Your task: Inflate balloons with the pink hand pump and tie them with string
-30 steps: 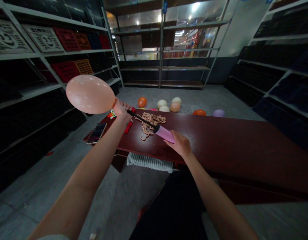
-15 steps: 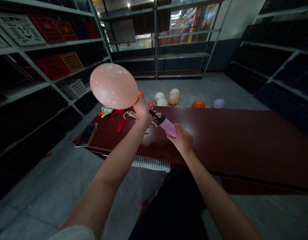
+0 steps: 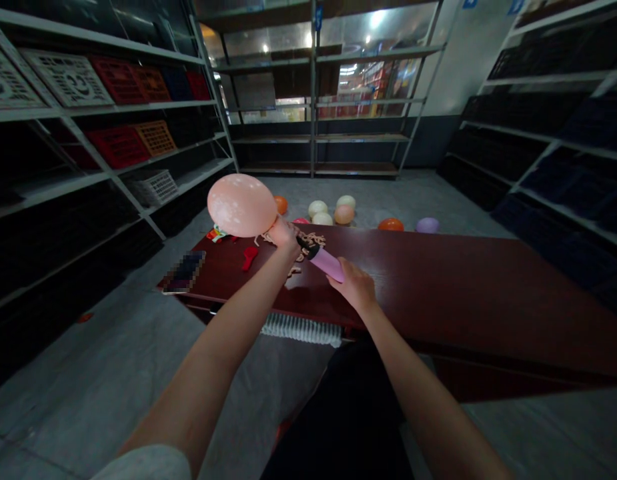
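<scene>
A peach balloon with pale dots, partly inflated, points up and left from my left hand. The fingers of that hand are closed around the balloon's neck, at the black front end of a hand pump with a pink-purple body. My right hand is wrapped around the rear of the pump. The balloon's mouth is hidden by my left fingers. Below the hands, on the dark red table, lie a red uninflated balloon and a pile of thin beige pieces.
A blurred-out phone-like object lies at the table's left corner. Beyond the far edge, inflated balloons rest on the floor, among them an orange one and a purple one. Shelves with crates stand left; more racks stand behind and right.
My view has tilted up, showing more of the back shelves. The peach balloon sits lower and further right in view and looks smaller. Both hands keep their holds.
</scene>
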The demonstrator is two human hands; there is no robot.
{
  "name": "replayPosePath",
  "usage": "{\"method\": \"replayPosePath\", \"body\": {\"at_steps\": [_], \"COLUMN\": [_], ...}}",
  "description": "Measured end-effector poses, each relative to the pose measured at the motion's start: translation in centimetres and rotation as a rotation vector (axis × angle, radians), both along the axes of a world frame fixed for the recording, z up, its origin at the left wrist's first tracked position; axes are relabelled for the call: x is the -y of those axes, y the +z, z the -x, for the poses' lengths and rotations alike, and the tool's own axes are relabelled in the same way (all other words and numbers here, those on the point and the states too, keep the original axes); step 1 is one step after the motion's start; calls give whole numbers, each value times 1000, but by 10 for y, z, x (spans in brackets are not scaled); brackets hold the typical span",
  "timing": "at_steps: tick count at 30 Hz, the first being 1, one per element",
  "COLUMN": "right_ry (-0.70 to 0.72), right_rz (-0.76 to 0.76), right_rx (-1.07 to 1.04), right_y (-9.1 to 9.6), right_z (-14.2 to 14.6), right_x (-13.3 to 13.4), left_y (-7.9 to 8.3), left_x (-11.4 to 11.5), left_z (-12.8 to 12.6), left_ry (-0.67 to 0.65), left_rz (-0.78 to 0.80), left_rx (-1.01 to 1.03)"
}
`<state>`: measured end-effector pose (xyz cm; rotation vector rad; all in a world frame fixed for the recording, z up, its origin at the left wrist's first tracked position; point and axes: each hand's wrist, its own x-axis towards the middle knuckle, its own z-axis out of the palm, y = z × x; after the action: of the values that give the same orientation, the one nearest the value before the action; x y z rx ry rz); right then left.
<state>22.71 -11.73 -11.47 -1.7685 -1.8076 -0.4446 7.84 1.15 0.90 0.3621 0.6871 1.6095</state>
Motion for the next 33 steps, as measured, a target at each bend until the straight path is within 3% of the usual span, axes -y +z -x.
{"method": "replayPosePath", "body": {"at_steps": [10,15,23,29,33], "right_ry": [112,129,0,-62,-89], "right_rz": [-27,-85,-90,-64,-54], "right_rx": [3,-13,-94,-112,-104], "right_y": [-4,-8,-10,-9,-9], "right_z": [0,-3,-10,-11,-12], "right_x": [-1,-1,-2,-2,-3], "left_y": [61,74,65,29,8], "left_x": [-7,-9,-16,3,18], "left_z": [78,85,33,-27,-48], "left_ry": [18,-11,-63,-177,-211], "left_rz": [-88,-162,-180,-146,-93], "left_rx": [-7,-27,-50,-92,-94]}}
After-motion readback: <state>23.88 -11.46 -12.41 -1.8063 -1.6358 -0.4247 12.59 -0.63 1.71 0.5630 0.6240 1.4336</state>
